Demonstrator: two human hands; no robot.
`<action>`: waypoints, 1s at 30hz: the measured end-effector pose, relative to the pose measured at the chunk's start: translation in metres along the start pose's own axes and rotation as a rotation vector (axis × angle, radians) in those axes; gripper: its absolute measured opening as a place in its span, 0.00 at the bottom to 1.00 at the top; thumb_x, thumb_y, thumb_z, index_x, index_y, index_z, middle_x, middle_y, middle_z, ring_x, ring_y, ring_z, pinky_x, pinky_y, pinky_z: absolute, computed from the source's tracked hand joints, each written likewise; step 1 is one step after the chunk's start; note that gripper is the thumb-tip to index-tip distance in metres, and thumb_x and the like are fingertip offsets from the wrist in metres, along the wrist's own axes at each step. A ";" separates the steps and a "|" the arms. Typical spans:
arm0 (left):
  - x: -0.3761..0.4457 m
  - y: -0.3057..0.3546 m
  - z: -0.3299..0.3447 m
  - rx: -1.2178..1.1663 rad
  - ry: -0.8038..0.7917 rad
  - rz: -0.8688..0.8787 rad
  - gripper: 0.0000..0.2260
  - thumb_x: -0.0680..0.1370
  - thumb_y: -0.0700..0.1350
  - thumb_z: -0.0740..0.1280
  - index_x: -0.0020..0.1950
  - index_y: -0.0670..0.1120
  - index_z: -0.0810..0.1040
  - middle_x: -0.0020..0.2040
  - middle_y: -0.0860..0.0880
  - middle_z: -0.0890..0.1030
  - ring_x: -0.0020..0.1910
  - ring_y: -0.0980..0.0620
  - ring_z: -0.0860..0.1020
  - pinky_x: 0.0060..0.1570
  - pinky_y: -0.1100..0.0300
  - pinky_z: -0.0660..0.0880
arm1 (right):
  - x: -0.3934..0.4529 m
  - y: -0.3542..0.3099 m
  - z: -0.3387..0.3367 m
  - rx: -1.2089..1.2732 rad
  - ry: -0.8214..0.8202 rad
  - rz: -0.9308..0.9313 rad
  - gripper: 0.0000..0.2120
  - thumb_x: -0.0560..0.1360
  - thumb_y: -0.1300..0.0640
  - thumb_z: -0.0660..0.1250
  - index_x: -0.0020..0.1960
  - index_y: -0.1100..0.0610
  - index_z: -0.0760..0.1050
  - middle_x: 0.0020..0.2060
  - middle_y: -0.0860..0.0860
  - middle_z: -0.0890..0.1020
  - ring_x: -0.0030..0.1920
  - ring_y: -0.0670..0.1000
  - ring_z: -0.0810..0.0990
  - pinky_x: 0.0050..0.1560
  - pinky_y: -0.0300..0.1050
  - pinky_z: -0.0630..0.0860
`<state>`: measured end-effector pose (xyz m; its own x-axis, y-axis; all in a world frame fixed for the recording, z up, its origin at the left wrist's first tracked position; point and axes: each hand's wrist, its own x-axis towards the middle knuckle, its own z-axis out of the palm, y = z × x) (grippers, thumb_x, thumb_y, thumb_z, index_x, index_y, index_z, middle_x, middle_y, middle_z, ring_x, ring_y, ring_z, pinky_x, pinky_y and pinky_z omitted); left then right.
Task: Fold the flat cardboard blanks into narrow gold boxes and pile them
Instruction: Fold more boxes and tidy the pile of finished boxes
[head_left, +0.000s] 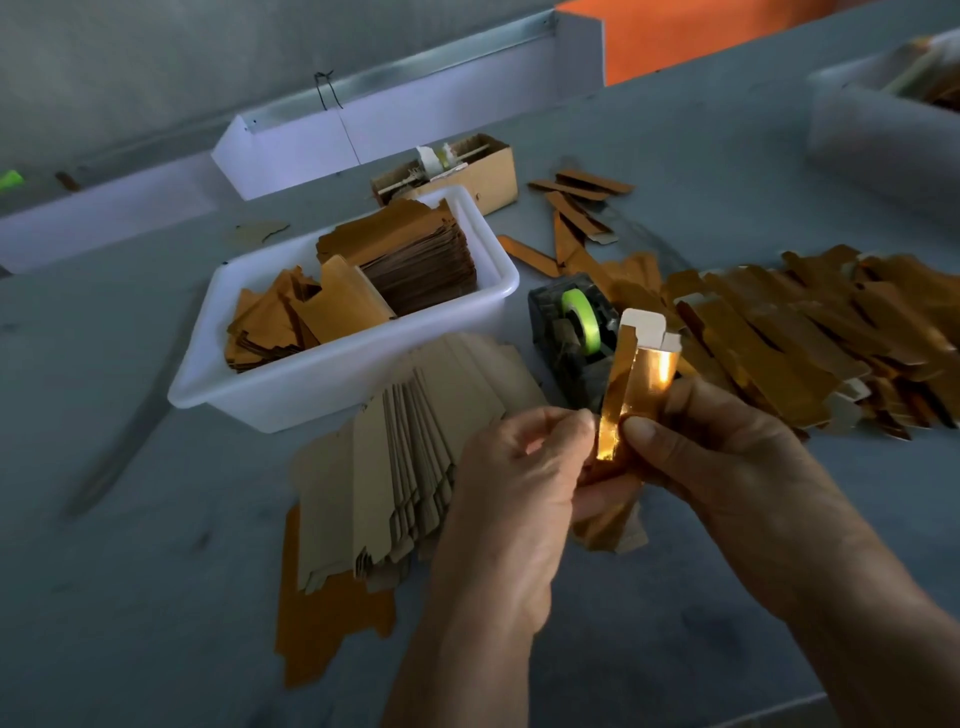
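Both hands are clamped on one gold box (631, 384), held upright above the desk (156, 597): left hand (511, 478) pinches its lower left edge, right hand (727, 457) grips the lower right side, thumb pressed on the face. Top flaps are seen open, pale inside showing. Flat blanks (410, 457) are fanned on the desk just left of the hands, plain side up. More blanks are stacked in a white tub (332, 384) behind. Folded boxes are piled (831, 332) at right. A tape dispenser (574, 332) with green tape is seen between tub and pile.
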<state>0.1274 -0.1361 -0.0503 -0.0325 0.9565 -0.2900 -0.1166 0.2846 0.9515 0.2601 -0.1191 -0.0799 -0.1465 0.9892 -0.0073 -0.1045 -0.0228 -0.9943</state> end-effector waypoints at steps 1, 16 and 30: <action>0.001 0.001 0.000 -0.018 0.009 -0.014 0.07 0.78 0.41 0.65 0.50 0.39 0.79 0.47 0.40 0.84 0.44 0.47 0.85 0.49 0.52 0.81 | 0.000 0.000 0.000 0.005 -0.001 -0.012 0.07 0.64 0.50 0.67 0.39 0.51 0.80 0.40 0.53 0.83 0.45 0.52 0.82 0.51 0.49 0.78; 0.000 -0.002 0.003 0.000 0.015 0.063 0.04 0.75 0.40 0.69 0.48 0.40 0.78 0.46 0.43 0.84 0.42 0.47 0.85 0.42 0.54 0.82 | -0.002 0.004 0.002 -0.062 0.083 -0.059 0.13 0.60 0.41 0.67 0.37 0.49 0.79 0.35 0.54 0.81 0.43 0.58 0.81 0.52 0.58 0.79; -0.014 0.013 0.004 0.806 0.342 0.461 0.11 0.75 0.59 0.55 0.42 0.58 0.74 0.39 0.58 0.80 0.33 0.63 0.78 0.33 0.67 0.77 | 0.027 -0.015 -0.038 -0.285 0.334 -0.085 0.08 0.70 0.42 0.65 0.49 0.35 0.76 0.42 0.42 0.81 0.41 0.43 0.81 0.35 0.39 0.75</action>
<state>0.1303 -0.1453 -0.0339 -0.2047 0.9508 0.2327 0.6858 -0.0303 0.7271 0.2950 -0.0869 -0.0690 0.1820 0.9794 0.0880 0.1796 0.0549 -0.9822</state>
